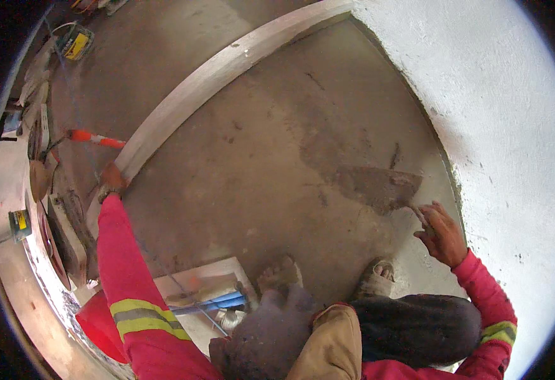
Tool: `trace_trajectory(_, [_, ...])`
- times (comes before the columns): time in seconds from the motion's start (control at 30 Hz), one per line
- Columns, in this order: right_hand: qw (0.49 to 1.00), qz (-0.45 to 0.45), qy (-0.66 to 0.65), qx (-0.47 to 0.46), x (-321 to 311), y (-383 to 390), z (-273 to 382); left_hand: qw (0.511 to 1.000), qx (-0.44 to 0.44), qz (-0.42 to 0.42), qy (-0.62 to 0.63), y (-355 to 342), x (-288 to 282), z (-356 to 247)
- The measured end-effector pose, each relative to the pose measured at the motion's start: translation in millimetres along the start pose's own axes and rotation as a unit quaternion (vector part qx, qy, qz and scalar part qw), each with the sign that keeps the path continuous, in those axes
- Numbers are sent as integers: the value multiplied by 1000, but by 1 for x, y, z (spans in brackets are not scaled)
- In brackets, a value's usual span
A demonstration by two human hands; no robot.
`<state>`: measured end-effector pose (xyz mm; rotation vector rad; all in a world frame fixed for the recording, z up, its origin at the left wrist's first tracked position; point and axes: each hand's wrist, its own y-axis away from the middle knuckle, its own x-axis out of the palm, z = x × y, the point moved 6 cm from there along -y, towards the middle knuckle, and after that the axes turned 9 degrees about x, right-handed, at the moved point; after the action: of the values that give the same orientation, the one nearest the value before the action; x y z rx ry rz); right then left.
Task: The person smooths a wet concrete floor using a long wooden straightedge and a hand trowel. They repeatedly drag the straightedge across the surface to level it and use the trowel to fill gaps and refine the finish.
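Observation:
A pointed trowel (382,185), its blade smeared with grey mortar, lies low over the damp cement floor (239,171) on the right. My right hand (443,235) is closed round its handle, close to the foot of the white wall (505,95). Far off to the left, my left hand (112,180) rests on the near end of a pale raised curb (208,82). Its fingers are too small and bunched to make out. Between the curb and the wall, the floor shows darker wet patches around the blade.
My feet (378,275) are on the floor near the wall. Blue tubes (227,300) lie beside a pale board (227,269); a red container (103,323) is left of it. Beyond the curb are an orange-and-white stick (97,139), a bucket (76,44) and boards (68,237).

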<state>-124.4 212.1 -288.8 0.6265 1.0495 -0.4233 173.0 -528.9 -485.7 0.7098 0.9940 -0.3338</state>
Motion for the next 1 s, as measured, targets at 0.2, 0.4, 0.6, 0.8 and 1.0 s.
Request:
trace_trajectory(0.2, [991, 127, -30, 17, 37, -26, -7, 959, 77, -266, 61, 82, -67, -80])
trace_trajectory(0.4, [981, 185, -61, 4, 66, -23, 1, 887, 266, -343, 155, 87, -161, -222])
trace_trajectory(0.6, [982, 169, -79, -5, 80, -12, -12, 941, 262, -192, 95, 25, -154, -242])
trace_trajectory(0.8, [974, 175, -142, 32, 71, 0, -17, 923, 302, -216, 101, 12, -131, -197])
trace_trajectory(1.0, [972, 201, -121, 29, 86, 5, -21, 922, 307, -211, 109, 9, -150, -234])
